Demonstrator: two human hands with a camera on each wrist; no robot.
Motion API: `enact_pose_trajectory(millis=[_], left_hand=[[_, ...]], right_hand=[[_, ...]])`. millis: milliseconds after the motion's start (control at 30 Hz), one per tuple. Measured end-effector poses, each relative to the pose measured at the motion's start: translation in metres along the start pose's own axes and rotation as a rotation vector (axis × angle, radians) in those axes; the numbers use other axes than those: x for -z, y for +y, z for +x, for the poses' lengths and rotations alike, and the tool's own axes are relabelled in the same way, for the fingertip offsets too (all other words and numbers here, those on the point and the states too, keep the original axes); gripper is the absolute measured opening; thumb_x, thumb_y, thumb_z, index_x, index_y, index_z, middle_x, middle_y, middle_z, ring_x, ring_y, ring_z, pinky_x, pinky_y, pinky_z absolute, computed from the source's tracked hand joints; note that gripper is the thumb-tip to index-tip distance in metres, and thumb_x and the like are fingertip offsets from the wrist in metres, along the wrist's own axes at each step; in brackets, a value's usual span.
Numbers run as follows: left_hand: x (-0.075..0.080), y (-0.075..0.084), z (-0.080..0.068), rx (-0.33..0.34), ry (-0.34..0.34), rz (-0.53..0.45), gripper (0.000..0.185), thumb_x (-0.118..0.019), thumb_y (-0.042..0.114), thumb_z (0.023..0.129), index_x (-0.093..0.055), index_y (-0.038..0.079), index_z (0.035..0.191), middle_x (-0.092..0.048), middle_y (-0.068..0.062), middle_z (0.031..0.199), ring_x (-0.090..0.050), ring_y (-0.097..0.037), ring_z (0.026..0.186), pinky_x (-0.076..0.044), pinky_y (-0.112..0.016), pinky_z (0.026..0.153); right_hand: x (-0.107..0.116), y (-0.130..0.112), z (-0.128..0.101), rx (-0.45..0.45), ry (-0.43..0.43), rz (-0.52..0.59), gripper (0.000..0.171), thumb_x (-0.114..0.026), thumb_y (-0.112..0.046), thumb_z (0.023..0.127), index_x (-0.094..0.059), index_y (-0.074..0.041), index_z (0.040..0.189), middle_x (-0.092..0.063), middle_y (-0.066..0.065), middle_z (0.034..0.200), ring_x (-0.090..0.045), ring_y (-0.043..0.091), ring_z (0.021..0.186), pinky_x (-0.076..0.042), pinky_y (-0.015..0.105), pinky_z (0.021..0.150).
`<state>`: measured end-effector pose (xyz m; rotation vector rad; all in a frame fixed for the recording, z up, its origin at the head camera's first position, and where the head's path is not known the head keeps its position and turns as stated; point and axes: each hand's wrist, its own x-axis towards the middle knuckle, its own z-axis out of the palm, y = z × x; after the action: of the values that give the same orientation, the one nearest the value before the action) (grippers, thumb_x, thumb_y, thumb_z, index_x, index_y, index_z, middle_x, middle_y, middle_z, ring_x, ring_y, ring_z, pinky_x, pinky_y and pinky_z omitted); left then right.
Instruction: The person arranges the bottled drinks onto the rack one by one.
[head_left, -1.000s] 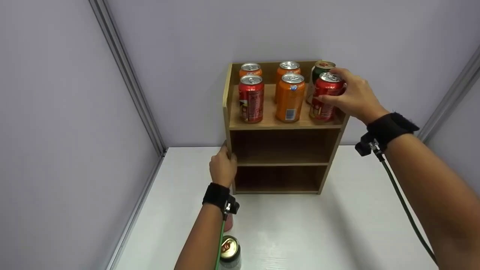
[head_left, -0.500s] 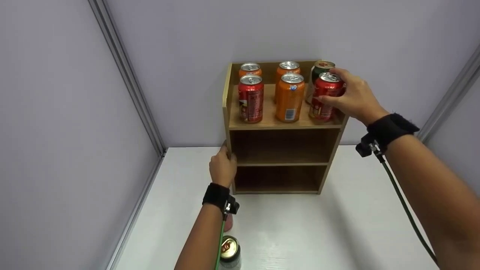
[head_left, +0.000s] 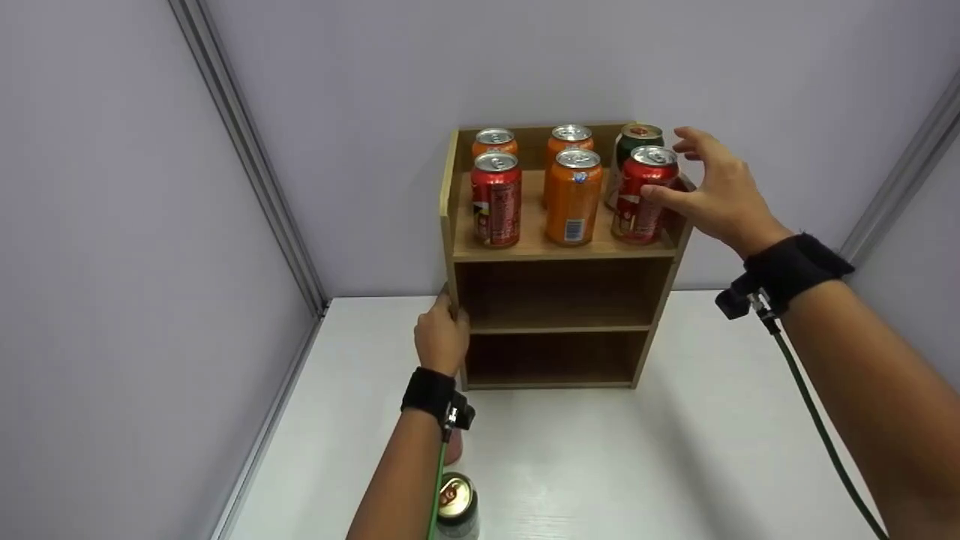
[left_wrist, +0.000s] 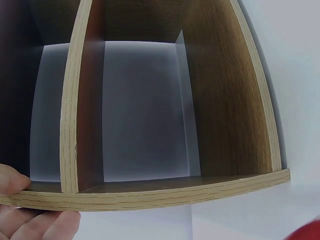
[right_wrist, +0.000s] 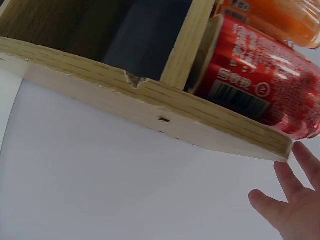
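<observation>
A wooden shelf unit (head_left: 555, 247) stands on the white table against the back wall. Its top holds two rows of cans: a red can (head_left: 495, 199), orange cans (head_left: 574, 195) and a green can (head_left: 639, 139). My right hand (head_left: 701, 187) hovers by the front right red can (head_left: 637, 196) with fingers spread and the thumb close to its side. In the right wrist view the fingers (right_wrist: 290, 210) lie straight, apart from that can (right_wrist: 260, 85). My left hand (head_left: 442, 334) grips the shelf's left side panel (left_wrist: 150, 192), thumb (left_wrist: 10, 181) inside the edge.
A green can (head_left: 457, 504) stands on the table (head_left: 637, 465) near the front edge, beside my left forearm, with something reddish (head_left: 454, 448) just behind it. The two lower shelf compartments (head_left: 555, 296) show nothing in them. Grey walls close in left, back and right.
My right hand has let go of the front right red can and spread its fingers, drawing slightly back to the right. The left hand has stayed on the side panel.
</observation>
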<state>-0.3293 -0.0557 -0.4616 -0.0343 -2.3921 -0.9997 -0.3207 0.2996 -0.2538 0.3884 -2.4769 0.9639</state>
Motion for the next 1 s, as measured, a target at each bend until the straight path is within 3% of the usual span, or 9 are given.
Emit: enact_pose_trajectory(millis=[167, 633, 833, 1000], left_hand=[[0.001, 0.002, 0.001, 0.005, -0.005, -0.008, 0.015, -0.066, 0.012, 0.090, -0.067, 0.002, 0.101, -0.069, -0.011, 0.079, -0.061, -0.023, 0.059, -0.048, -0.041, 0.054], [0.001, -0.001, 0.000, -0.002, -0.002, -0.008, 0.007, -0.065, 0.011, 0.090, -0.064, 0.004, 0.091, -0.066, -0.009, 0.074, -0.060, -0.023, 0.059, -0.047, -0.041, 0.054], [0.001, -0.001, 0.000, -0.005, 0.006, -0.015, 0.007, -0.066, 0.011, 0.089, -0.064, 0.004, 0.091, -0.066, -0.009, 0.073, -0.060, -0.024, 0.060, -0.047, -0.042, 0.055], [0.000, -0.001, -0.001, -0.013, 0.014, -0.015, 0.012, -0.067, 0.011, 0.089, -0.066, 0.001, 0.095, -0.068, -0.012, 0.076, -0.061, -0.024, 0.059, -0.048, -0.042, 0.054]], right_hand=[[0.008, -0.005, -0.009, 0.050, 0.067, 0.006, 0.087, -0.080, -0.041, 0.079, -0.036, -0.012, 0.149, -0.050, 0.015, 0.138, -0.042, 0.033, 0.129, -0.028, 0.054, 0.105], [0.013, -0.014, -0.058, 0.101, 0.207, 0.128, 0.080, -0.084, -0.021, 0.078, -0.041, -0.015, 0.146, -0.049, 0.010, 0.139, -0.042, 0.022, 0.130, -0.029, 0.045, 0.109], [0.006, -0.003, -0.084, 0.093, 0.262, 0.190, 0.080, -0.083, -0.012, 0.077, -0.042, -0.014, 0.145, -0.049, 0.009, 0.139, -0.042, 0.021, 0.130, -0.031, 0.041, 0.108], [-0.003, 0.017, -0.104, 0.036, 0.305, 0.243, 0.077, -0.080, -0.009, 0.079, -0.041, -0.013, 0.145, -0.048, 0.010, 0.138, -0.042, 0.022, 0.129, -0.033, 0.039, 0.107]])
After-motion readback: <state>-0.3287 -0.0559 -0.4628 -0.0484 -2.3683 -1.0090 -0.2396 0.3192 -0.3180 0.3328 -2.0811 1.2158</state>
